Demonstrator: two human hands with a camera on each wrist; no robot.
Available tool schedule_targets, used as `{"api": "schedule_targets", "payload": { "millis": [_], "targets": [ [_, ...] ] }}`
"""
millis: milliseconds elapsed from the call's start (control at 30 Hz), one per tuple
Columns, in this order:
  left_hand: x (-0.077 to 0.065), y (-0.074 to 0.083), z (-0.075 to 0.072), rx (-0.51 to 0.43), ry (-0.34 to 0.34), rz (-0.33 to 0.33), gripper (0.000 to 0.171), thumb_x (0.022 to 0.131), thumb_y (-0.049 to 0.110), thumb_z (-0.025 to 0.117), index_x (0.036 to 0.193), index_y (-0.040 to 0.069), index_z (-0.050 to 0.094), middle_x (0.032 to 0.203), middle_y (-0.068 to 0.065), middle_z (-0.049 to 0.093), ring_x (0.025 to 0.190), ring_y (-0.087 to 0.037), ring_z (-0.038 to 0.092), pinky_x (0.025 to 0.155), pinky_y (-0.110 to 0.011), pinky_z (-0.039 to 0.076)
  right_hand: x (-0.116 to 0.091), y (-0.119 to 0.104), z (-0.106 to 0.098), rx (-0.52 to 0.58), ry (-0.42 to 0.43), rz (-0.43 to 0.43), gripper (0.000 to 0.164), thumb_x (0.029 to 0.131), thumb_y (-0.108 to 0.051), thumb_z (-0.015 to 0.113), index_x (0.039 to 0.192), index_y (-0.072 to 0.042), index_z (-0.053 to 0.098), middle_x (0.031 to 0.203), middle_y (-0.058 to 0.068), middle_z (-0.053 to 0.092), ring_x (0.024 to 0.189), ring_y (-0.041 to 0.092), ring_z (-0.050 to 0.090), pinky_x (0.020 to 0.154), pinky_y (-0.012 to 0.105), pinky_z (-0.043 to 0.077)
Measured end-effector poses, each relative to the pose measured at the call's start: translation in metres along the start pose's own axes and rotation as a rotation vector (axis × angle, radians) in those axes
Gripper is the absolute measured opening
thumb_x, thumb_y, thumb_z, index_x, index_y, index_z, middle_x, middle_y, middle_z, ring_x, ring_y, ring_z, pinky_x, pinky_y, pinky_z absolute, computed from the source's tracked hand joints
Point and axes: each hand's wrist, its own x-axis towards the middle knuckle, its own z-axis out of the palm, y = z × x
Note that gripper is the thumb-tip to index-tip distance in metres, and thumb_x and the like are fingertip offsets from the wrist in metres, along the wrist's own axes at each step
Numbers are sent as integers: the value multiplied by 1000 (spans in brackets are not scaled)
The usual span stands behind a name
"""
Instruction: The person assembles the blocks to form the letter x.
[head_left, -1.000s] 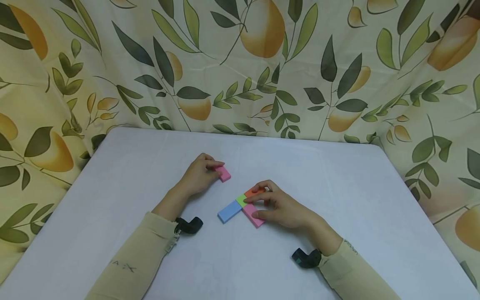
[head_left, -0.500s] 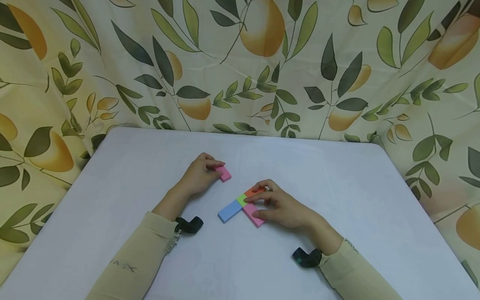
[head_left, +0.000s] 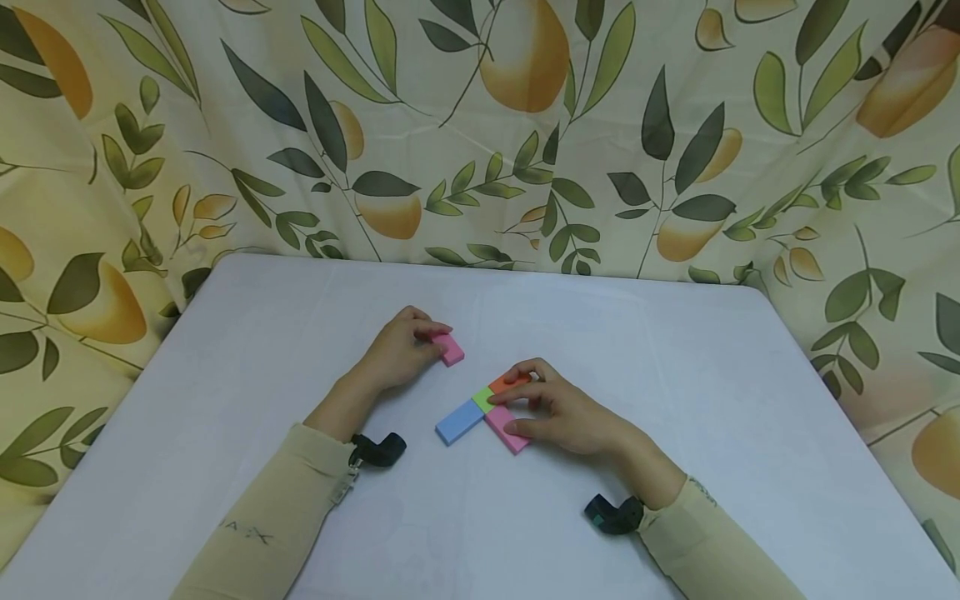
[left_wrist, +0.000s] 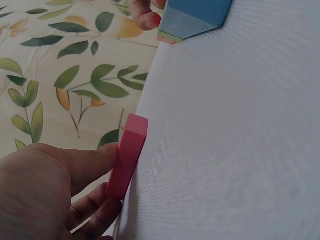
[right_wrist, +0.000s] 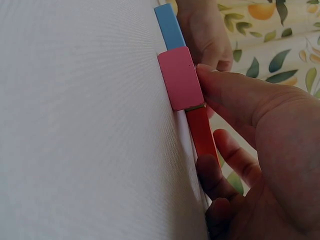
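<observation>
My left hand (head_left: pixel 397 354) pinches a pink block (head_left: pixel 451 350) between thumb and fingers, low over the white table. In the left wrist view this pink block (left_wrist: pixel 128 155) stands out past the thumb tip. To its right lies a group of blocks: a long blue block (head_left: pixel 459 422), a small green block (head_left: pixel 482 400) and an orange block (head_left: pixel 504 384) in a slanting row, with a second pink block (head_left: pixel 507 431) branching off at the green one. My right hand (head_left: pixel 581 412) rests spread over the group, its thumb on that pink block and fingers on green and orange, partly hiding them.
The white table (head_left: pixel 255 400) spreads around the hands. A patterned cloth (head_left: pixel 480 150) with fruit and leaves hangs behind its far edge and down the sides. Black wrist cameras sit at the left cuff (head_left: pixel 322 454) and the right cuff (head_left: pixel 671 500).
The pink block in my left hand has shifted very slightly to the right. My right hand and the group under it have stayed in place.
</observation>
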Motion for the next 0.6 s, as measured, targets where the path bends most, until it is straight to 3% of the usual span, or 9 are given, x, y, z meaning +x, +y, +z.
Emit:
{"api": "schedule_targets", "payload": {
  "millis": [600],
  "targets": [
    [-1,0,1,34,-6,28,31,96,22,74,127,18,75,120,-4,57,113,-23,57,100,-41,49,1,0,0,-6,0,-2,38,94,-35,77,130,-43,70,150,-5,40,124,21,46,99,42,43]
  ]
}}
